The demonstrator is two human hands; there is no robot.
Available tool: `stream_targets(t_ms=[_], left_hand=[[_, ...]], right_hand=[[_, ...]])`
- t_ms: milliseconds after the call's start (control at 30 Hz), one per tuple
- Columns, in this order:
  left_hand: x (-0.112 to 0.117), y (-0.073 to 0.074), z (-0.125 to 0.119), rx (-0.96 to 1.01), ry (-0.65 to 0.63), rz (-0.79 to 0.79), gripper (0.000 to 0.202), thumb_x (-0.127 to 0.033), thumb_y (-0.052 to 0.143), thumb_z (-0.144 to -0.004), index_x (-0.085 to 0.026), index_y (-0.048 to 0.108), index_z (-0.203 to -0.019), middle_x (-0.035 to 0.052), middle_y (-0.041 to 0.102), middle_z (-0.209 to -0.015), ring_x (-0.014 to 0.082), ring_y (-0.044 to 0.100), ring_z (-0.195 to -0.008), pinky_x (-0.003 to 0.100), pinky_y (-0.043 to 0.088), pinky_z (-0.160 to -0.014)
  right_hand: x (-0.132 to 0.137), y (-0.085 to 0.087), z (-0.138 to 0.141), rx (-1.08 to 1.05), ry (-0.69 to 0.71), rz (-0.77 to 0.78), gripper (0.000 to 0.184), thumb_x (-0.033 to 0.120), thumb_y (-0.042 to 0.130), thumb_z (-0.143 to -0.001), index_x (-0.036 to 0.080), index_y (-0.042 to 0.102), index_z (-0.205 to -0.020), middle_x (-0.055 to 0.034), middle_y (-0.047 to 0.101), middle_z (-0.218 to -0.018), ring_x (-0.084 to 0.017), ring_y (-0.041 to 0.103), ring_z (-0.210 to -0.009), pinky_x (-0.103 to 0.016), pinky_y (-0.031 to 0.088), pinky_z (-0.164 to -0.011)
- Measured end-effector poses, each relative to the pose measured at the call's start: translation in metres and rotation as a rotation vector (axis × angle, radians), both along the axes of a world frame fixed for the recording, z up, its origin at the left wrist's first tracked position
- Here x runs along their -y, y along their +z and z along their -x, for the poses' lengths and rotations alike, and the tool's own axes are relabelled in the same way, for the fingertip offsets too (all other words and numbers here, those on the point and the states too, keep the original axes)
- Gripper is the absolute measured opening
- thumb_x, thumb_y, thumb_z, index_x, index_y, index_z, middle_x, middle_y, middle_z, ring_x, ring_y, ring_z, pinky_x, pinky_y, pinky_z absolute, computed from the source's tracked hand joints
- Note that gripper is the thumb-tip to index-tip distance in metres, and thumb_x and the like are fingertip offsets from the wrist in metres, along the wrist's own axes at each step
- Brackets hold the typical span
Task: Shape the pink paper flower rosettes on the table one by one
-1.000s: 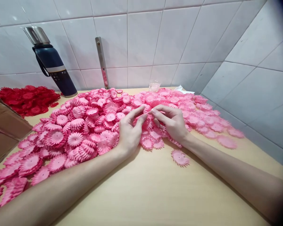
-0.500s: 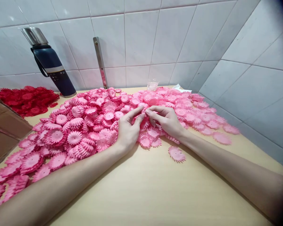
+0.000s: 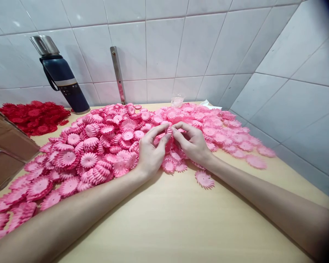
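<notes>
Between the fingertips of both hands is a small pink petal disc, mostly hidden by the fingers. My left hand pinches its left side with thumb and forefinger. From the other side my right hand grips it, thumb and fingers bent together. Behind and left of the hands spreads a large heap of pink fringed petal discs, many nested in cupped stacks. Paler, flatter petal discs lie to the right. One loose disc rests on the table just below my right wrist.
A dark blue flask leans in view at the back left, beside a red petal pile. A cardboard box stands at the left edge. A clear plastic cup and white paper sit near the tiled wall.
My right thumb and fingers have shifted slightly around the petal disc, and the hands remain together at the same spot. The whole view has moved a little.
</notes>
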State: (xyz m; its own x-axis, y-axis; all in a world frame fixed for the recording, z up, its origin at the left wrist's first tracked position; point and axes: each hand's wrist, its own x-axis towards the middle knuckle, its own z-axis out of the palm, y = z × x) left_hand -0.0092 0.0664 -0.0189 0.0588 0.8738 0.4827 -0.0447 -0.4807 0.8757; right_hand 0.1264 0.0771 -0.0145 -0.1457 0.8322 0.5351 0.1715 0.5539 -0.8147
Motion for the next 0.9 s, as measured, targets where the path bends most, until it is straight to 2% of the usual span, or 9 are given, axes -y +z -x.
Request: stream_targets(t_ms=[100,200,367,600,900], left_hand=[[0.0002,0.0003,0.0002,-0.003,0.017,-0.019,0.026,-0.022,0.062,-0.082,-0.019,0.065,-0.108,0.0088,0.065,-0.117,0.0215,0.059,-0.113,0.035,0.045,-0.101],[0.0008,0.0004,0.0005,-0.015,0.022,-0.036,0.024,-0.023,0.061,-0.083,-0.02,0.065,-0.107,0.0082,0.065,-0.116,0.0211,0.058,-0.113,0.035,0.045,-0.101],[0.0007,-0.0008,0.0002,-0.024,0.027,-0.043,0.025,-0.023,0.06,-0.084,-0.021,0.064,-0.108,0.0077,0.064,-0.117,0.0211,0.058,-0.113,0.037,0.044,-0.102],[0.0003,-0.0019,-0.0003,-0.018,0.031,-0.021,0.027,-0.023,0.059,-0.084,-0.021,0.062,-0.111,0.0081,0.063,-0.119,0.0209,0.058,-0.113,0.037,0.044,-0.102],[0.001,-0.0007,-0.001,-0.011,0.022,-0.021,0.024,-0.023,0.06,-0.084,-0.021,0.063,-0.108,0.0076,0.064,-0.116,0.0198,0.059,-0.11,0.035,0.047,-0.099]], right_hand=[[0.0013,-0.0015,0.0003,-0.009,-0.027,-0.059,0.015,0.032,0.055,-0.088,0.018,0.061,-0.086,-0.0007,0.06,-0.075,-0.011,0.053,-0.058,-0.025,0.043,-0.052],[0.0025,-0.0031,0.0009,-0.008,-0.08,-0.096,0.016,0.033,0.055,-0.088,0.019,0.063,-0.088,-0.0001,0.059,-0.07,-0.011,0.051,-0.055,-0.025,0.041,-0.05],[0.0022,-0.0032,0.0004,-0.032,-0.131,-0.068,0.02,0.037,0.054,-0.088,0.019,0.064,-0.088,0.0006,0.056,-0.066,-0.011,0.046,-0.051,-0.025,0.038,-0.046],[0.0017,-0.002,-0.0008,-0.04,-0.12,-0.049,0.019,0.034,0.054,-0.089,0.018,0.064,-0.085,0.002,0.054,-0.062,-0.01,0.044,-0.049,-0.024,0.036,-0.047],[0.0008,-0.0034,-0.0014,-0.035,-0.145,-0.04,0.021,0.038,0.056,-0.087,0.019,0.063,-0.081,0.0018,0.052,-0.06,-0.01,0.044,-0.047,-0.025,0.036,-0.045]])
